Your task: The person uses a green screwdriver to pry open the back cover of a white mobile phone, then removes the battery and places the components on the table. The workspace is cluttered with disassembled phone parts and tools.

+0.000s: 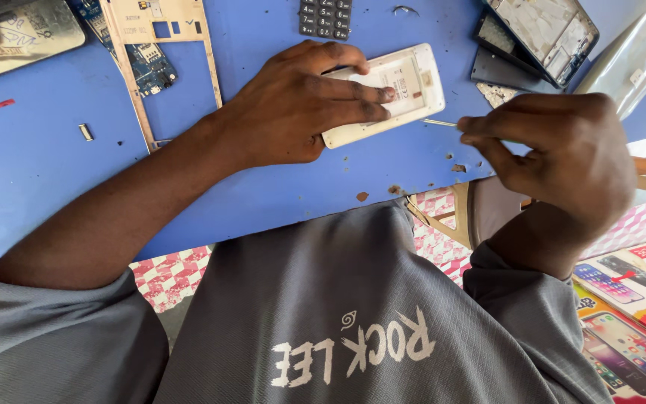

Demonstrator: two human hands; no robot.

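Observation:
My left hand (300, 105) lies flat on a white phone body (413, 86), open at the back, and presses it onto the blue table (54, 179). My fingers cover the phone's left half. Just right of the phone, my right hand (555, 150) pinches a thin metal tool (440, 123). The tool's tip points at the phone's lower right edge, close to it; I cannot tell whether they touch.
A dark keypad (325, 16) lies behind the phone. A gold-coloured phone frame (211, 60) with a blue circuit board (147, 63) sits at the back left, beside a cracked screen (20, 30). A dismantled phone chassis (543, 26) is at the back right. Small loose parts (85, 132) dot the left side.

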